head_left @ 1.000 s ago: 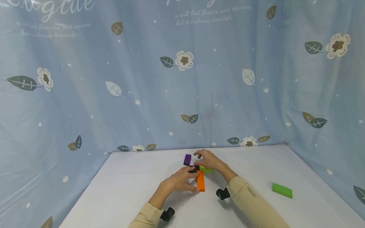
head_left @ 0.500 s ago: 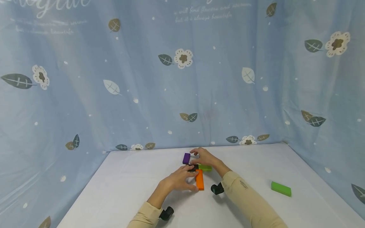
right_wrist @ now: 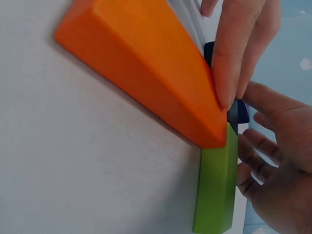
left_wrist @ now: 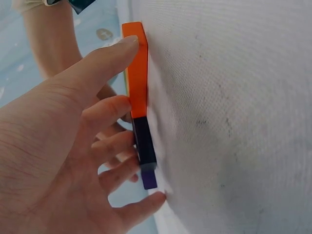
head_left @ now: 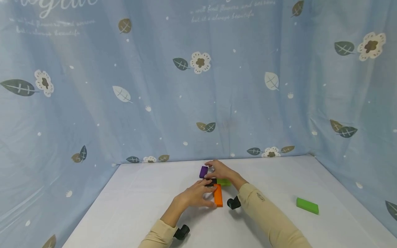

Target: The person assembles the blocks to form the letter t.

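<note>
Left hand (head_left: 194, 195) and right hand (head_left: 221, 170) over a white table (head_left: 124, 206).
The left fingers, spread wide, touch the orange rectangular block (head_left: 218, 197) and the black rectangular block (head_left: 214, 181) at its far end; beyond the orange block, the right fingers stand parted at the purple rectangular block (head_left: 203, 172), whether pinching it cannot be told.

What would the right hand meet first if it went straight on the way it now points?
Probably the small purple rectangular block, right by the fingertips of the right hand; depth leaves it unclear whether they touch.
</note>
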A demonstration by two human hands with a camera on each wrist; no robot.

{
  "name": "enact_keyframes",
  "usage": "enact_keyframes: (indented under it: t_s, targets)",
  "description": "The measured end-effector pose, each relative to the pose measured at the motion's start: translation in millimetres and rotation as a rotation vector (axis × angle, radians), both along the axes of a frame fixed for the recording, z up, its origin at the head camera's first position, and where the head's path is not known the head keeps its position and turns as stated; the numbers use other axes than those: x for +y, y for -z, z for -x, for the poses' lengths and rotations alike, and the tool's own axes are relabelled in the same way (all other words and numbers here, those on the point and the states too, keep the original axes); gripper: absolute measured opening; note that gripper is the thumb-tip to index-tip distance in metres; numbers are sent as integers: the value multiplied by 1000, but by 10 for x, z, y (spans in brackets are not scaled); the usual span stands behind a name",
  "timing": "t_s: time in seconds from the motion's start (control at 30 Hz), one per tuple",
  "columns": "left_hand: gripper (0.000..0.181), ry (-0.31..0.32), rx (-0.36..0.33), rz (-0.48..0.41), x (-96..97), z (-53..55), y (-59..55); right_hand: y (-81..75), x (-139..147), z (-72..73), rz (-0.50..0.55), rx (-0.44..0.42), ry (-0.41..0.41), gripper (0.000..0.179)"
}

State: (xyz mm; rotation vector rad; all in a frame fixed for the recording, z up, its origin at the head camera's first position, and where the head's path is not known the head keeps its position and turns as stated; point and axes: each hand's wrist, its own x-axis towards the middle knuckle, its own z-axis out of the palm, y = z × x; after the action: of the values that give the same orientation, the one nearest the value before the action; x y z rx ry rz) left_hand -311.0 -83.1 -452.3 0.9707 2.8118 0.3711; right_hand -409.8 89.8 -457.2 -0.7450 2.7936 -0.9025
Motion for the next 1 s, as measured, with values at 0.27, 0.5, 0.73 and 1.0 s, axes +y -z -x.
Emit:
enact_keyframes:
  t_s: [0.27,0.5,0.73,1.0]
  targets:
    - [70,-10,-1,1,-3,3,-4,16,12,60,-6,-3,-32,60]
    - [70,-13,-11,2,5,8,9,4,-9,43,-25,-41,0,56]
    - [69,-12,-5,4,3,-1,16,-21,-49,34,-44,-80,2,53]
    - [68,-17,3,14,5,-5,22,-36,-61,13,-97,-119,-21,56]
